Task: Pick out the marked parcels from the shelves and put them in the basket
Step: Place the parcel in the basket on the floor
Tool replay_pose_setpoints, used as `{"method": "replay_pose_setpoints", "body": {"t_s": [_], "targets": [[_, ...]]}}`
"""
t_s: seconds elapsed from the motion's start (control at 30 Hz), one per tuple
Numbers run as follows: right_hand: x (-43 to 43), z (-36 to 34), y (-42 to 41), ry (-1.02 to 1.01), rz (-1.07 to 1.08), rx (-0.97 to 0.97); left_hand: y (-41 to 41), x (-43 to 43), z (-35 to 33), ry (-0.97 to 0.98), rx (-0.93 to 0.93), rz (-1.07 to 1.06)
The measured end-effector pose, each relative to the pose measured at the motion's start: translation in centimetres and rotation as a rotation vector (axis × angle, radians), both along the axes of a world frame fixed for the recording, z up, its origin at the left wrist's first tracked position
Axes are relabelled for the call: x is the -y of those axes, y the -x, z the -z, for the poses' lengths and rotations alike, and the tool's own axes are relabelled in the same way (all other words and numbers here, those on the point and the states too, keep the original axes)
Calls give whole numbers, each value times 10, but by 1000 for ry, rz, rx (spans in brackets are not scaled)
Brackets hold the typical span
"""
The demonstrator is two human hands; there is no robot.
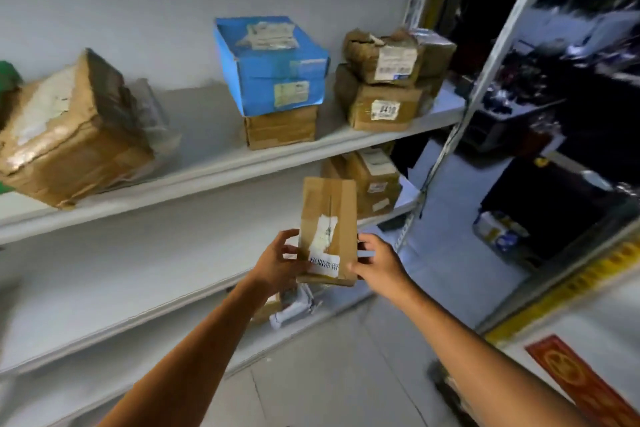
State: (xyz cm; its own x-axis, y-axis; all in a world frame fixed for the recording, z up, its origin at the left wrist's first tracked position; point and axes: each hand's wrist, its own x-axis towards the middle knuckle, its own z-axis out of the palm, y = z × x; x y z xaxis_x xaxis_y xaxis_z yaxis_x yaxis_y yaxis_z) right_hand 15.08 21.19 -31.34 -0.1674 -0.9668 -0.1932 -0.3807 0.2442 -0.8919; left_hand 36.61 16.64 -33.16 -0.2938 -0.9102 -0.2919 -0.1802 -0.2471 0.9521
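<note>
So the slim cardboard parcel (328, 229) is up in the air in front of the shelving, held upright between both hands and not resting on anything. The left hand (277, 263) grips its lower left edge with the thumb on the front face. The right hand (377, 262) is curled round the lower right edge, so both are clamped on it. It's a flat brown box with a strip of clear tape down the middle, a torn white sticker remnant, and a white label near the bottom with dark printed characters I can't really read. The shelves are plain white metal boards; the upper shelf (207, 170) carries a big crumpled brown box (69, 128) shiny with tape. Near the middle a blue carton (270, 66) with peeling labels sits on a plain cardboard box (280, 128). Further right is a stack of battered brown parcels (381, 80), and the bottom one has a label with bold digits, too blurry to trust. More brown boxes (370, 180) sit on the shelf below, right behind the held one, and a white plastic mailer (294, 305) lies lower down. The floor (329, 374) is pale grey tile, with a red patterned mat (581, 381) at the right.
</note>
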Motion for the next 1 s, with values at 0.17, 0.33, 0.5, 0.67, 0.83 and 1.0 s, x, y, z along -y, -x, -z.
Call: {"method": "replay_pose_setpoints", "body": {"t_s": [0.17,0.33,0.5,0.67,0.83,1.0], "targets": [[-45,-19,85,45,253,-31,100,4,-25,56,-31,227],[-93,-36,143,94,485,-64,186,1,-40,66,-92,474],[-154,-47,179,98,757,-59,267,-16,-44,96,-90,748],[-225,-55,189,124,1052,-29,333,-60,-60,80,-92,1061],[-312,-47,183,124,1324,-60,383,-141,-65,100,-80,1305],[-407,-31,170,110,1583,-40,426,-236,-45,141,-47,1530]]}}
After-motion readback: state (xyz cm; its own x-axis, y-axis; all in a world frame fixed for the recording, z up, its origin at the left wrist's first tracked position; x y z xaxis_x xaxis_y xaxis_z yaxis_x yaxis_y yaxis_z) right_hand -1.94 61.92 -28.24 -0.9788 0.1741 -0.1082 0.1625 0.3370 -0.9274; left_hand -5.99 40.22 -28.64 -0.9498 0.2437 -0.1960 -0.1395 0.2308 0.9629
